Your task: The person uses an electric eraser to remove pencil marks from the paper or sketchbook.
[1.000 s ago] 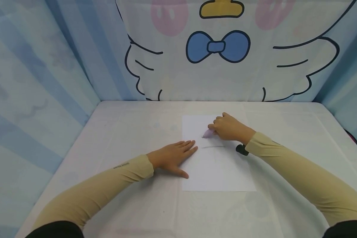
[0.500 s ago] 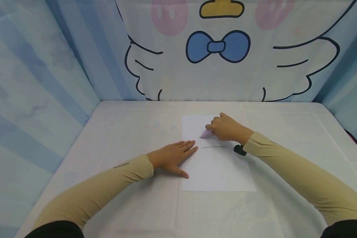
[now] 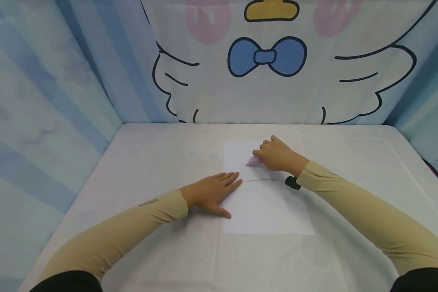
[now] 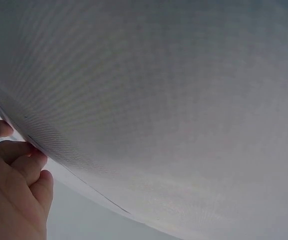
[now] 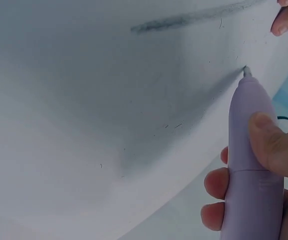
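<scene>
A white sheet of paper [image 3: 270, 215] lies on the table, with a short grey pencil line [image 3: 263, 179] across it. My left hand [image 3: 213, 192] rests palm down with spread fingers over the sheet's left edge. Above the line, my right hand [image 3: 279, 156] grips a thick lilac electric eraser [image 5: 253, 175], its thumb along the barrel. The small grey tip [image 5: 247, 71] points down at the paper, right at its own shadow. In the right wrist view the grey line [image 5: 183, 21] looks thick and smudged, and dark crumbs [image 5: 177, 126] are scattered over the paper.
A pale cloth covers the table [image 3: 160, 259]. Behind it hangs a curtain with a cartoon figure and a blue bow tie [image 3: 264, 56]; blue striped curtains [image 3: 40, 121] close in the sides. A dark wrist device [image 3: 293, 183] hangs under the right cuff.
My right hand with the electric eraser has shifted slightly left, then a little away toward the sheet's far edge. The left hand and the paper have stayed in place.
</scene>
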`<control>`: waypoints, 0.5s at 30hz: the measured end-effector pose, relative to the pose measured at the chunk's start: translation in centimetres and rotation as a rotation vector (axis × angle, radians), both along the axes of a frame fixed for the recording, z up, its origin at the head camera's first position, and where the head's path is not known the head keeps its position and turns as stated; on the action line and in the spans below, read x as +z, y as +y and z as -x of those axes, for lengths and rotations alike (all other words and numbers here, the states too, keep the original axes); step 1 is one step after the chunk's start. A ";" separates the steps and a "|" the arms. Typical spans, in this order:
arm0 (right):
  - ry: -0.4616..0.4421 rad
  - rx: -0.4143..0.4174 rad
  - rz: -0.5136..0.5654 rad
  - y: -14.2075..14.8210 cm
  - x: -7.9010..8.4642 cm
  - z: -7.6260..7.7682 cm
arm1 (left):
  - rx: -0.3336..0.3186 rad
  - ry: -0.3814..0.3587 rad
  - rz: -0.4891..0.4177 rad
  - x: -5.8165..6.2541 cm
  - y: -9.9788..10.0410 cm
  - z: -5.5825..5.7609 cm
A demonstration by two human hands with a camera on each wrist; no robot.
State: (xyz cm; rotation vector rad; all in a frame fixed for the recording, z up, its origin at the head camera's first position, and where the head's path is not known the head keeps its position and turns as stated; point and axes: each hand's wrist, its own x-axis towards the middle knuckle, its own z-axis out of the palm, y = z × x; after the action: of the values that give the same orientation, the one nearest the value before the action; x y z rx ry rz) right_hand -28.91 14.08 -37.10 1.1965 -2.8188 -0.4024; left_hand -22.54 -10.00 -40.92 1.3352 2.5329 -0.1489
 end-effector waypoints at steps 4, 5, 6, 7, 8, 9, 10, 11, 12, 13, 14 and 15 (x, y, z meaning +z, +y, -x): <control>0.028 0.026 0.009 0.2 -0.1 0.1 | 0.001 -0.004 -0.003 0.0 -0.1 0.0; 0.028 0.032 0.009 0.3 -0.1 0.1 | 0.001 -0.006 -0.006 0.0 -0.2 0.0; 0.030 0.038 0.010 0.3 -0.2 0.1 | 0.000 -0.007 -0.007 0.0 -0.2 0.0; 0.034 0.041 0.010 0.3 -0.3 0.2 | 0.000 -0.005 -0.006 0.0 -0.2 0.0; 0.038 0.044 0.010 0.3 -0.3 0.2 | 0.000 -0.003 -0.004 0.1 -0.2 0.0; 0.039 0.044 0.011 0.2 -0.4 0.2 | 0.000 -0.005 -0.005 0.1 -0.2 0.0; 0.038 0.044 0.010 0.2 -0.4 0.2 | 0.001 -0.006 -0.006 0.1 -0.2 0.0; 0.038 0.044 0.010 0.2 -0.5 0.3 | 0.000 -0.006 -0.006 0.1 -0.2 0.0; 0.038 0.044 0.010 0.1 -0.5 0.3 | 0.001 -0.005 -0.003 0.1 -0.2 0.0; 0.039 0.043 0.011 0.1 -0.5 0.3 | 0.002 -0.005 -0.002 0.1 -0.2 0.0; 0.039 0.042 0.011 0.1 -0.5 0.3 | 0.003 -0.007 0.000 0.1 -0.2 0.0; 0.037 0.043 0.012 0.0 -0.5 0.3 | 0.005 -0.008 0.001 0.1 -0.2 0.0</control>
State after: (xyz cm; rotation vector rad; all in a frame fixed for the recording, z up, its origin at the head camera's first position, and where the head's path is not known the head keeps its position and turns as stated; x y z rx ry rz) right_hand -29.18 14.11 -37.57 1.2316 -2.7558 -0.3996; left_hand -22.56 -10.16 -40.81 1.3270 2.5288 -0.1435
